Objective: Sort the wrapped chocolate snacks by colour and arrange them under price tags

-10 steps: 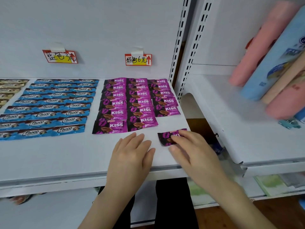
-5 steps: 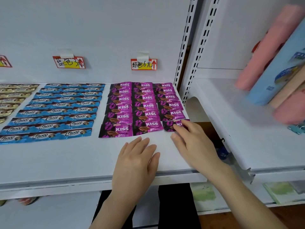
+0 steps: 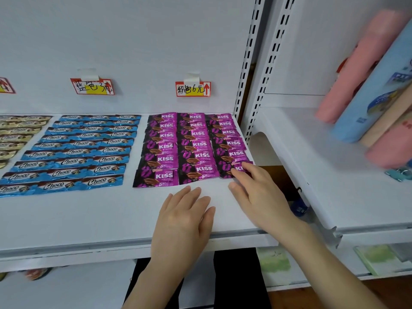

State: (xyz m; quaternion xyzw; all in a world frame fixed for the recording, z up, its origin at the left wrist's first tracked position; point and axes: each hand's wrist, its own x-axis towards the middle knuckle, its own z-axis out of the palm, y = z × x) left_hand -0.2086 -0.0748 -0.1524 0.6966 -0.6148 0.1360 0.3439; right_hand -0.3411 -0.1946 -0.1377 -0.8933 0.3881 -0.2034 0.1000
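purple kiss wrapper point(image 3: 225, 169) (black lip prints) flat under right hand point(image 3: 260, 195)

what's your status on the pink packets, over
Left hand flat on shelf, holding nothing. Right hand, fingers pressing front pink KISS packet of right column, under pink price tag. Nothing blocking.

The right hand point(image 3: 256, 192) covers most of the nearest pink wrapper point(image 3: 225, 170) with its fingers. The left edge cuts off the gold wrappers point(image 3: 17, 130) and a third price tag point(image 3: 5, 85), its writing unreadable. The packs point(image 3: 367, 85) at right are blurred.
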